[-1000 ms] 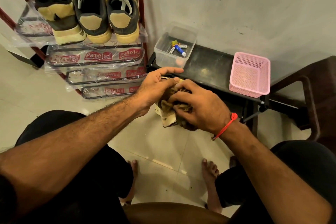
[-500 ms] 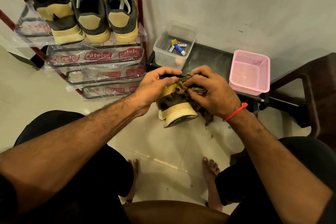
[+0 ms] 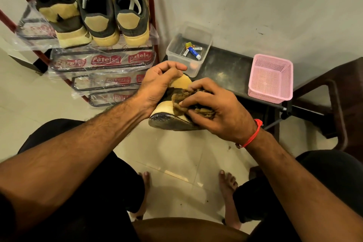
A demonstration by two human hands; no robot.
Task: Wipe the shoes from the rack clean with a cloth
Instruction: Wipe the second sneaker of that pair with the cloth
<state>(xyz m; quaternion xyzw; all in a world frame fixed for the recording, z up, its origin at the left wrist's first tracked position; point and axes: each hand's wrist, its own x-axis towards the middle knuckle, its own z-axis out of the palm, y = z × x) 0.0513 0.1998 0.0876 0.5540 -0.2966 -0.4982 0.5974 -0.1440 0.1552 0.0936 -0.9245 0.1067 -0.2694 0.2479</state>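
On the left, the red shoe rack (image 3: 151, 15) stands by the wall. Three tan and dark sneakers (image 3: 98, 12) sit on its top shelf, heels out. The lower shelves, wrapped in plastic, hold no shoes that I can see.

In the middle, the left hand (image 3: 157, 84) holds one more sneaker (image 3: 170, 112) up in the air, over the floor. Its fingers curl around the top and heel of the shoe. A second ago the hands sat on top of the shoe and hid most of it. Half a second ago the sole's side showed. Now the shoe is tipped more, so the dark, bumpy bottom faces the person and the tan heel patch peeks out above.

Next comes the right hand (image 3: 218, 110). It grips a bunched brown cloth (image 3: 188, 102) and presses it on the pale side of the sole. The cloth has moved down from the top of the shoe to this side edge. So I think the top part is done and the sole edge is being rubbed now. The three shoes on the rack may be waiting their turn.

On the right, a clear plastic box (image 3: 204, 53) with small tubes and a pink basket (image 3: 269, 96) sit on a dark low bench (image 3: 229, 68).
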